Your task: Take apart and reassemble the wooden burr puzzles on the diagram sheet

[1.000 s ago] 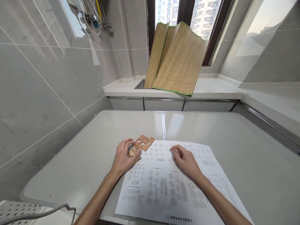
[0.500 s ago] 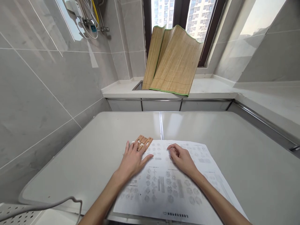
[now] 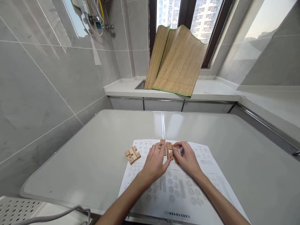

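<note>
A printed instruction sheet lies on the grey table. At its top edge, three notched wooden puzzle sticks lie side by side. My left hand rests flat on the left stick with fingers stretched out. My right hand pinches the rightmost stick with its fingertips. A small cluster of other wooden pieces sits on the bare table just left of the sheet, untouched.
A rolled bamboo mat leans against the window on the white ledge behind the table. A tiled wall runs along the left. A perforated white surface and a grey cable show at the bottom left.
My left hand has slid three sticks rightward from the pile onto the sheet's top. My right hand has closed on the rightmost stick. The remaining pieces stay at the left.
</note>
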A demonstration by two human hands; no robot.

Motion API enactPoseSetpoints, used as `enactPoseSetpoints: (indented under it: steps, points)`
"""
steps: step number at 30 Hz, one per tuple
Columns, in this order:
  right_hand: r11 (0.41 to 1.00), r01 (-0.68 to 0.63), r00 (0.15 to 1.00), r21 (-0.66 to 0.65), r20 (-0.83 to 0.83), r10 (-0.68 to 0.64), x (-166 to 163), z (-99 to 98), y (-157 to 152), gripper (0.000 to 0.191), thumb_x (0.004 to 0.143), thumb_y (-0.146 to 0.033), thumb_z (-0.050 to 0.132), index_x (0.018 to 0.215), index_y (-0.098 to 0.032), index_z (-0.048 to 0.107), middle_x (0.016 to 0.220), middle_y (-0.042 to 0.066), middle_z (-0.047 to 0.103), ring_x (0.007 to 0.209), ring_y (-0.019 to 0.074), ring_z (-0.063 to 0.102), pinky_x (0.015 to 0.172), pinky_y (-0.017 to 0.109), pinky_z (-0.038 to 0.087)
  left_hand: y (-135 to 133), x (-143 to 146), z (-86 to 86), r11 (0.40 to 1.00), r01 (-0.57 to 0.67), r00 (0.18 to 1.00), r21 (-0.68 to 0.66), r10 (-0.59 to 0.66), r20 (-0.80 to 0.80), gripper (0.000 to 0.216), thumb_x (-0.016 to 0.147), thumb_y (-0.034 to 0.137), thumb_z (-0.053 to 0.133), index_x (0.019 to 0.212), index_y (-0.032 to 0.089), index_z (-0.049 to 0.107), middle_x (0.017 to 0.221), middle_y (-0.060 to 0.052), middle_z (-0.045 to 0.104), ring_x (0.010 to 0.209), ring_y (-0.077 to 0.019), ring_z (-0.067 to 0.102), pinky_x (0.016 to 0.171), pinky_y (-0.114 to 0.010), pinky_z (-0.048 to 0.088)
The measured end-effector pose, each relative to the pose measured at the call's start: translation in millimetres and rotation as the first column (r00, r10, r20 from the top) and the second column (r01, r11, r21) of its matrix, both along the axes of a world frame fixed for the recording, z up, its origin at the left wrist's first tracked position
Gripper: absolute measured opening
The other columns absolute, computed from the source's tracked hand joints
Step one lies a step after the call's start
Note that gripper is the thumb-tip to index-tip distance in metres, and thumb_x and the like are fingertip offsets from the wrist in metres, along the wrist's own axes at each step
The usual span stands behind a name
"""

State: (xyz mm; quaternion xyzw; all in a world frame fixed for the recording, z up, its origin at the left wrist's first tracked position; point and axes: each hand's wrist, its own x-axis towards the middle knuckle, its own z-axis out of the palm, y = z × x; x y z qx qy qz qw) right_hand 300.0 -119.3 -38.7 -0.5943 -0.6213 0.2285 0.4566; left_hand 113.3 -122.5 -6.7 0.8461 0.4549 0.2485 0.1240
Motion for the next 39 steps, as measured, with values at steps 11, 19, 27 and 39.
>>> enactPoseSetpoints:
  steps: [11, 19, 27, 39]
  points:
    - [0.998, 0.055, 0.983, 0.006, 0.178, -0.055, 9.7, -16.0, 5.6, 0.028, 0.092, -0.040, 0.058, 0.117, -0.026, 0.061, 0.118, 0.009, 0.060, 0.117, 0.0312, 0.051, 0.100, 0.047, 0.045, 27.3, 10.3, -9.4, 0.996, 0.054, 0.997, 0.073, -0.058, 0.042, 0.057, 0.083, 0.036, 0.072, 0.136, 0.028, 0.053, 0.140, -0.013, 0.054, 0.129, -0.0343, 0.052, 0.108, -0.054, 0.047]
    - [0.991, 0.134, 0.939, 0.016, 0.319, -0.133, 10.1, -17.6, 7.1, 0.026, 0.091, -0.042, 0.057, 0.110, -0.024, 0.060, 0.098, 0.008, 0.063, 0.094, 0.0303, 0.056, 0.087, 0.046, 0.046, 30.1, 8.6, -11.9, 0.984, 0.102, 0.993, 0.148, -0.109, 0.037, 0.055, 0.087, 0.022, 0.063, 0.141, 0.028, 0.052, 0.137, -0.006, 0.064, 0.132, -0.0310, 0.051, 0.116, -0.053, 0.040]
    - [0.988, 0.136, 0.972, -0.077, 0.204, -0.118, 11.8, -10.8, 9.2, 0.029, 0.098, -0.050, 0.050, 0.104, -0.024, 0.063, 0.095, 0.007, 0.070, 0.089, 0.0274, 0.059, 0.077, 0.038, 0.045, 31.3, 7.8, -16.2, 0.974, 0.163, 0.982, 0.155, -0.176, 0.071, 0.056, 0.085, 0.007, 0.054, 0.137, 0.027, 0.055, 0.129, -0.006, 0.068, 0.130, -0.0291, 0.054, 0.113, -0.052, 0.043]
    - [0.975, 0.187, 0.969, -0.117, -0.141, -0.203, 8.1, 7.5, 4.2, 0.052, 0.097, -0.066, 0.047, 0.118, -0.024, 0.069, 0.092, 0.005, 0.071, 0.073, 0.0213, 0.059, 0.065, 0.030, 0.046, 28.5, 9.3, -23.3, 0.984, 0.037, 0.993, 0.173, -0.055, 0.100, 0.017, 0.084, 0.023, 0.067, 0.098, 0.019, 0.060, 0.127, -0.017, 0.057, 0.131, -0.0380, 0.048, 0.104, -0.056, 0.049]
